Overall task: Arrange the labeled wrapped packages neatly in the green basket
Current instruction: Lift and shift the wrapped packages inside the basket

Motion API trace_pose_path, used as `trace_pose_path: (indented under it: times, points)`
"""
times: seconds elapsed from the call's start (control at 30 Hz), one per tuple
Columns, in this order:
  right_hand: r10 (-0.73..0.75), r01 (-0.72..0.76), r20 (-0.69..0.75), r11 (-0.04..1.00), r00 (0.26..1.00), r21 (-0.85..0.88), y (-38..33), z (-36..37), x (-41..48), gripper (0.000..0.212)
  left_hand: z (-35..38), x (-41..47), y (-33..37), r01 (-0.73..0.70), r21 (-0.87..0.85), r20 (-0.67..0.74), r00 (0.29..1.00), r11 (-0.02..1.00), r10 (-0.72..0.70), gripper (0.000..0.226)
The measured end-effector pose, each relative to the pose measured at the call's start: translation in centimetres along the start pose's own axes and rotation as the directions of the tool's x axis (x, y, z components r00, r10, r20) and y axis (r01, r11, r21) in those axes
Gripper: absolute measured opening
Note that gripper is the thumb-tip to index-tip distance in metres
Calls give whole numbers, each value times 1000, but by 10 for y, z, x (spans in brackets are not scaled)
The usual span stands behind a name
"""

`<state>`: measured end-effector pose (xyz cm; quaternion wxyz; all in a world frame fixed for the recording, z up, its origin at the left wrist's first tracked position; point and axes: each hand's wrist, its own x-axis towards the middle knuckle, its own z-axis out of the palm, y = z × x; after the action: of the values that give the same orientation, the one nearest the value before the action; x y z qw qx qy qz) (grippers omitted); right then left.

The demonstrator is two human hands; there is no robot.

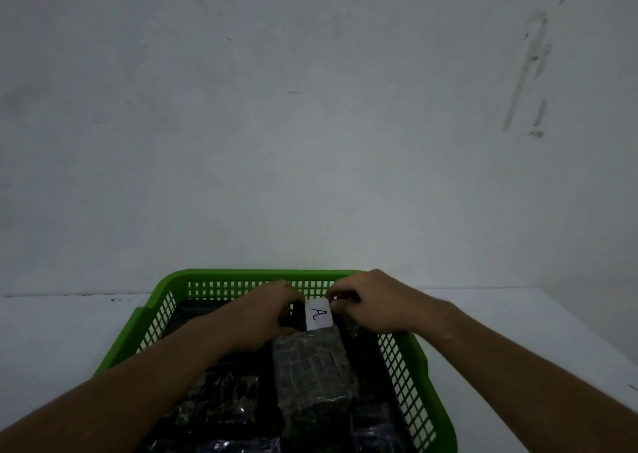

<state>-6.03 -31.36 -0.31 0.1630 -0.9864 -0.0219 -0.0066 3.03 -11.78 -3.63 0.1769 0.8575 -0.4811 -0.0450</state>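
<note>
Dark wrapped packages (221, 401) line the green basket (411, 376) at lower frame — mostly filled. At center, left hand (266, 314) and right hand (373, 302) pinch the "A"-labeled package (312, 366); seating it remains.

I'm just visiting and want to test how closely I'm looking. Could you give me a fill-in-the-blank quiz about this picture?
1. The basket holding the packages is coloured ____.
2. The white label between the two hands bears the letter ____.
3. The left hand and right hand are both at the ____ end of the grey package.
4. The basket stands on a white ____.

Missing words: green; A; far; table
</note>
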Motion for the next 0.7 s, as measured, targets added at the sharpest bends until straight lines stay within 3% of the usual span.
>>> trace_pose_path:
  times: [0.13,0.27,0.5,0.6,0.7]
  points:
    - [46,-46,-74,999,996,-3,10,-12,-6,26,3,1,-1,-37,44,49,998,998,34,33]
    - [49,-40,-119,996,992,79,7,-13,-15,23,-11,-11,-8,-18,36,-6,1000,999,18,30]
    - [-139,176,-205,968,969,176,-61,-10,-21,18,-45,-70,-23,57,100,37,997,993,-61,33]
    - [-243,264,-147,953,959,148,-98,-7,-23,24,-58,-96,-25,99,114,-1,995,989,-100,33]
    - [-282,287,68,953,957,-96,-129,5,-22,36,-67,-118,-25,102,102,-45,994,990,-98,31]
